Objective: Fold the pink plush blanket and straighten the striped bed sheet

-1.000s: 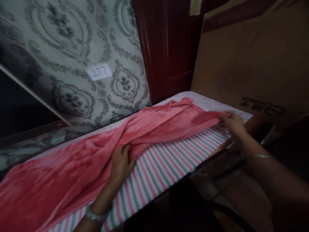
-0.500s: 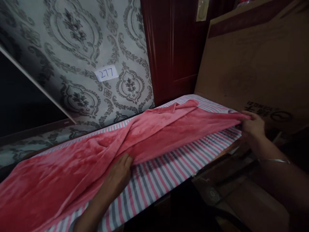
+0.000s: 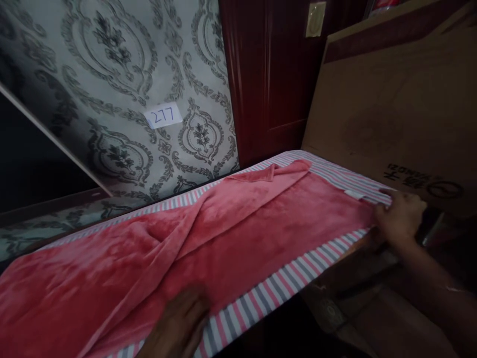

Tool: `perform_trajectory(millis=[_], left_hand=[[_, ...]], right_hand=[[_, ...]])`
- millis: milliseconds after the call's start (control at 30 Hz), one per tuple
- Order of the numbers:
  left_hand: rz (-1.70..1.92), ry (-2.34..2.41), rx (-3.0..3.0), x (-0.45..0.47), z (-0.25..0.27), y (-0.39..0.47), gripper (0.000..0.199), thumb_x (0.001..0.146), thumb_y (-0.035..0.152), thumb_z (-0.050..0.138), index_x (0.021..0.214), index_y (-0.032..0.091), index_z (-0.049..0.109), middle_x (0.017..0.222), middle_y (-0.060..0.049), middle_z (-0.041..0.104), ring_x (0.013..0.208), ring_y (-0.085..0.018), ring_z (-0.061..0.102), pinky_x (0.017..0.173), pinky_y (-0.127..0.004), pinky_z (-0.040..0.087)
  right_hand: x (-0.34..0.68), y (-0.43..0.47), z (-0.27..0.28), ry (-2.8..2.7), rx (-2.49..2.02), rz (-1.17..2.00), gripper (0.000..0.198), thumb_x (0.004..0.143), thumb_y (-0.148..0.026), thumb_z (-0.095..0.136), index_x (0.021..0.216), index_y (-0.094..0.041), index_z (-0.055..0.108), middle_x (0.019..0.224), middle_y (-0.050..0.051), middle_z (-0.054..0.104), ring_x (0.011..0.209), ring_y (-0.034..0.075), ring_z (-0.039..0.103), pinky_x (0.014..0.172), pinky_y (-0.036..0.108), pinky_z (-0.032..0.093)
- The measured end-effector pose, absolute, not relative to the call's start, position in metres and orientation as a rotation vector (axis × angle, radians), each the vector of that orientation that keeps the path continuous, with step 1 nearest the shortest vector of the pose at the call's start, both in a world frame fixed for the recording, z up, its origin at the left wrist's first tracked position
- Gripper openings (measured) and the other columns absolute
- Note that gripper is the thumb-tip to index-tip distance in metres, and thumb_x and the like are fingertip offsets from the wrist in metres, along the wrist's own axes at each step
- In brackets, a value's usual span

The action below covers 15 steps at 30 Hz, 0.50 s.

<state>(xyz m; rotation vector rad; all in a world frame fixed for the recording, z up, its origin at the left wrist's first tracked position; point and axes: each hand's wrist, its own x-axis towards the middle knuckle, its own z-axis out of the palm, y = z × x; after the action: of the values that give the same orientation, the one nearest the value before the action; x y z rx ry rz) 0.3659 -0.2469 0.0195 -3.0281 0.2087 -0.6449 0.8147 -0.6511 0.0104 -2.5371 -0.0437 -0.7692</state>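
Observation:
A pinkish-red plush cloth lies lengthwise over a striped cover, with a folded-over layer running diagonally across its far side. I cannot make out whether it is a blanket or a garment. Near its right end a small white label shows. My right hand is closed on the cloth's right corner, low at the cover's edge. At the near edge of the cloth is my left hand, slightly blurred, its fingers curled over the plush; the fingertips are partly hidden.
The grey, pink and white striped cover shows along the near and far edges. A large cardboard box leans at the right, beside a dark red door. Patterned wallpaper carries a paper marked 277. A dark screen stands left.
The near right part of the cloth was lifted and taut; now it lies flatter and wider over the stripes. Both hands have moved lower and nearer. The white label shows more clearly.

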Motion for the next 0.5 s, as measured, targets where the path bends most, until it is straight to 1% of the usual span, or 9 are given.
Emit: perform_trajectory(millis=[67,100,167,233,300,367,433,500], left_hand=[[-0.791,0.087,-2.985,0.374,0.033,-0.230,0.025,0.100,0.033,0.047,0.109,0.028,0.070,0.107,-0.007,0.076,0.101,-0.022,0.072,0.090,-0.034,0.060],[-0.868,-0.030,-2.937,0.381,0.041,-0.219,0.027,0.099,0.035,0.047,0.112,0.026,0.069,0.109,-0.008,0.075,0.102,-0.024,0.070,0.092,-0.037,0.059],[-0.938,-0.303,-2.839,0.400,0.060,-0.196,0.038,0.096,0.041,0.049,0.122,0.020,0.065,0.118,-0.014,0.071,0.109,-0.031,0.067,0.096,-0.047,0.055],[-0.867,-0.566,-2.822,0.422,0.075,-0.174,0.052,0.091,0.049,0.050,0.127,0.014,0.062,0.124,-0.019,0.069,0.115,-0.036,0.065,0.100,-0.054,0.052],[-0.729,-0.771,-2.893,0.442,0.083,-0.156,0.060,0.089,0.053,0.050,0.130,0.010,0.061,0.126,-0.020,0.069,0.117,-0.037,0.065,0.101,-0.053,0.052],[-0.542,-0.924,-3.024,0.460,0.085,-0.144,0.066,0.088,0.055,0.049,0.133,0.008,0.059,0.125,-0.021,0.070,0.115,-0.035,0.068,0.098,-0.050,0.054],[-0.410,-0.997,-3.113,0.475,0.082,-0.137,0.065,0.086,0.053,0.050,0.131,0.008,0.061,0.122,-0.021,0.073,0.111,-0.034,0.071,0.095,-0.046,0.056],[-0.416,-0.984,-3.128,0.487,0.078,-0.133,0.053,0.083,0.046,0.053,0.120,0.012,0.067,0.115,-0.019,0.076,0.107,-0.032,0.073,0.094,-0.043,0.057]], right_hand=[[0.815,-0.616,0.024,-0.278,-2.424,-0.808,0.044,0.089,-0.029,0.044,0.123,-0.015,0.067,0.115,0.024,0.064,0.119,0.038,0.059,0.104,0.051,0.048],[0.817,-0.593,0.031,-0.390,-2.350,-0.733,0.043,0.089,-0.028,0.044,0.124,-0.017,0.066,0.113,0.020,0.066,0.112,0.034,0.062,0.102,0.048,0.049],[0.822,-0.542,0.046,-0.532,-2.241,-0.500,0.046,0.088,-0.027,0.047,0.131,-0.017,0.061,0.110,0.016,0.069,0.098,0.030,0.066,0.094,0.043,0.053],[0.832,-0.491,0.058,-0.593,-2.194,-0.282,0.055,0.087,-0.027,0.052,0.140,-0.014,0.054,0.106,0.014,0.071,0.097,0.029,0.067,0.091,0.040,0.053],[0.843,-0.447,0.066,-0.591,-2.183,-0.096,0.063,0.087,-0.023,0.055,0.148,-0.012,0.047,0.106,0.014,0.072,0.099,0.029,0.068,0.092,0.038,0.053],[0.853,-0.413,0.068,-0.544,-2.169,0.032,0.066,0.085,-0.021,0.059,0.149,-0.013,0.047,0.110,0.015,0.072,0.104,0.031,0.068,0.094,0.039,0.052],[0.858,-0.388,0.067,-0.512,-2.130,0.082,0.063,0.080,-0.020,0.066,0.142,-0.015,0.055,0.116,0.015,0.071,0.109,0.032,0.068,0.097,0.038,0.051],[0.859,-0.371,0.063,-0.516,-2.071,0.086,0.051,0.075,-0.018,0.070,0.126,-0.016,0.065,0.114,0.013,0.072,0.107,0.029,0.068,0.096,0.035,0.052]])
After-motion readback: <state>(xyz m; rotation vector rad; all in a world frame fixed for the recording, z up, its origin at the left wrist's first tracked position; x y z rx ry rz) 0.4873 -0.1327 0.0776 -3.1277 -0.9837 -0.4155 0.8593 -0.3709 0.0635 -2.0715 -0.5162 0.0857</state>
